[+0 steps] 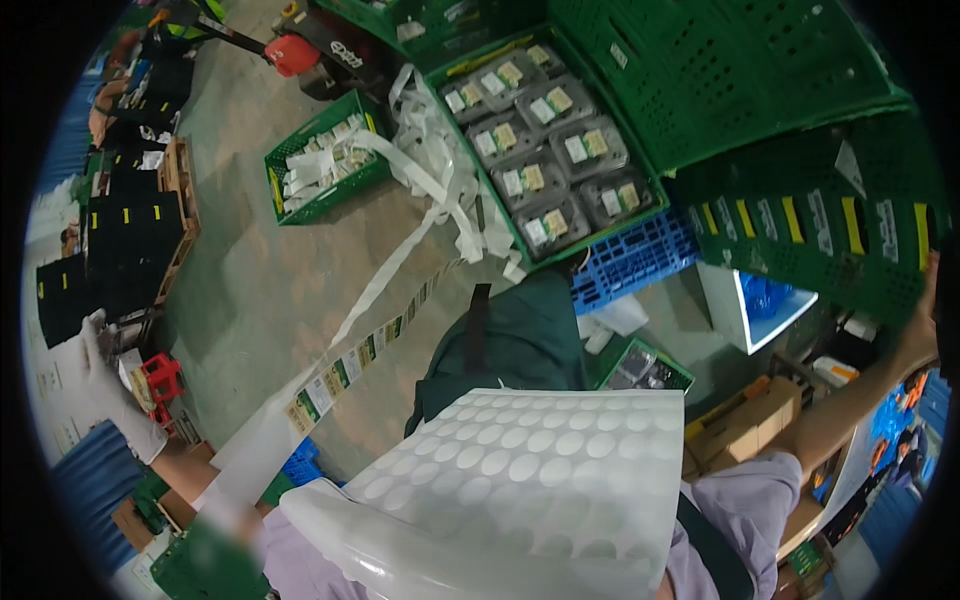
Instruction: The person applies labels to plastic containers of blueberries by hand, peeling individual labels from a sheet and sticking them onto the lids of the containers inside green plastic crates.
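Packing whse; pallet truck [325,62]; grn crates [720,85]; label strip [350,366]

Punnets [590,147] in crate [600,238] — second crate [345,193] left

Floor [240,260]: grey-green. Pallet truck [293,60], red and black, near its far edge. Along the floor's left edge, a wooden pallet [182,222] bears dark crates [130,228] with yellow tabs; a red plastic item [163,380] lies nearer. Toward the floor's right edge: white open box [722,303] containing blue plastic [765,295]; beyond its near corner, brown cardboard boxes [752,428].
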The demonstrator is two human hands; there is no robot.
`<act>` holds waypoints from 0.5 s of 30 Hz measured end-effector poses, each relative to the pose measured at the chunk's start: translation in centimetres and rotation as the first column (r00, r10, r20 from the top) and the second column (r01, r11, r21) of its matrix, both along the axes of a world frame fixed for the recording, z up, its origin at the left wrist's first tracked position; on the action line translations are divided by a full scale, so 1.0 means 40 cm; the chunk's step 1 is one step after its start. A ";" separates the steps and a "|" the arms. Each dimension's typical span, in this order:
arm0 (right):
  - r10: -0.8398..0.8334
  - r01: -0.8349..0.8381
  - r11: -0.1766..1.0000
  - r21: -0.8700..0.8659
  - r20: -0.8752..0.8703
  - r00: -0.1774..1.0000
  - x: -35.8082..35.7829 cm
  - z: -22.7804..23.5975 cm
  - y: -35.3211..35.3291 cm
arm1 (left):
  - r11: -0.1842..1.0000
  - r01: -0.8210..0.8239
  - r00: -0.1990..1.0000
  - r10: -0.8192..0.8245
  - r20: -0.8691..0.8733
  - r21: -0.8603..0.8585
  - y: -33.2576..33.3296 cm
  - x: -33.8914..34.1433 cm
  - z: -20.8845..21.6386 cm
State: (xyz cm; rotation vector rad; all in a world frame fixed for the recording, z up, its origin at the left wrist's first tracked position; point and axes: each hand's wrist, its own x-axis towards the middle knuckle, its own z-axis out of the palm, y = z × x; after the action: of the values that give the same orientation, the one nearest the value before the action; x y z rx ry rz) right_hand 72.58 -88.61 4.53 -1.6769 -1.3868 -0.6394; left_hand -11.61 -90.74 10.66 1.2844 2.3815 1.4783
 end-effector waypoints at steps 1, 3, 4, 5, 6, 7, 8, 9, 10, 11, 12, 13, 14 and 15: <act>0.069 -0.077 0.993 -0.089 -0.096 0.993 -0.064 -0.061 -0.027 | 0.999 0.007 1.000 -0.006 0.017 -0.051 0.002 -0.032 -0.045; 0.050 -0.110 0.944 -0.310 -0.195 0.979 -0.170 -0.129 -0.050 | 0.991 0.010 0.999 -0.005 0.041 -0.132 0.006 -0.073 -0.074; 0.075 -0.220 0.897 -0.382 -0.360 0.930 -0.206 -0.150 -0.057 | 0.992 0.051 0.999 -0.049 0.023 -0.115 0.000 -0.117 -0.081; 0.050 -0.283 0.852 -0.441 -0.469 0.882 -0.226 -0.175 -0.057 | 0.989 0.044 0.999 -0.046 -0.015 -0.139 0.001 -0.136 -0.077; 0.074 -0.341 0.816 -0.467 -0.502 0.862 -0.239 -0.214 -0.053 | 0.986 0.034 0.997 -0.044 -0.058 -0.162 -0.001 -0.152 -0.069; 0.076 -0.393 0.785 -0.479 -0.555 0.828 -0.255 -0.245 -0.044 | 0.987 0.034 0.997 -0.045 -0.066 -0.159 -0.007 -0.182 -0.058; 0.043 -0.414 0.727 -0.548 -0.566 0.824 -0.289 -0.261 -0.025 | 0.993 0.030 0.997 -0.038 -0.069 -0.118 -0.009 -0.222 -0.051; 0.053 -0.451 0.699 -0.554 -0.589 0.806 -0.321 -0.281 0.006 | 0.993 0.018 0.997 -0.026 -0.066 -0.120 -0.006 -0.254 -0.048; 0.074 -0.505 0.727 -0.464 -0.679 0.730 -0.396 -0.286 0.051 | 0.993 0.003 0.998 -0.011 -0.067 -0.114 0.001 -0.290 -0.042; 0.091 -0.560 0.692 -0.456 -0.714 0.694 -0.452 -0.291 0.101 | 0.995 -0.012 0.999 0.007 -0.051 -0.103 0.011 -0.346 -0.045; 0.136 -0.615 0.641 -0.459 -0.721 0.680 -0.484 -0.317 0.163 | 0.995 -0.027 0.999 0.023 -0.036 -0.098 0.025 -0.410 -0.057; 0.130 -0.652 0.643 -0.402 -0.781 0.611 -0.554 -0.328 0.230 | 0.997 0.032 0.999 -0.034 -0.027 -0.070 0.042 -0.493 -0.076; 0.099 -0.664 0.623 -0.414 -0.800 0.592 -0.612 -0.339 0.307 | 0.996 0.014 0.995 -0.022 -0.092 -0.084 0.080 -0.513 -0.096; 0.135 -0.730 0.572 -0.375 -0.834 0.534 -0.669 -0.359 0.388 | 0.996 0.020 0.998 -0.025 -0.056 -0.087 0.112 -0.545 -0.116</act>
State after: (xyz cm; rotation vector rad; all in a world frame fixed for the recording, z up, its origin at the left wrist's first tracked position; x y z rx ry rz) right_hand 45.82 -73.10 -9.82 -1.6365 -1.4047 0.9898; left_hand -33.40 -86.24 6.00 1.3468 2.4286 1.3345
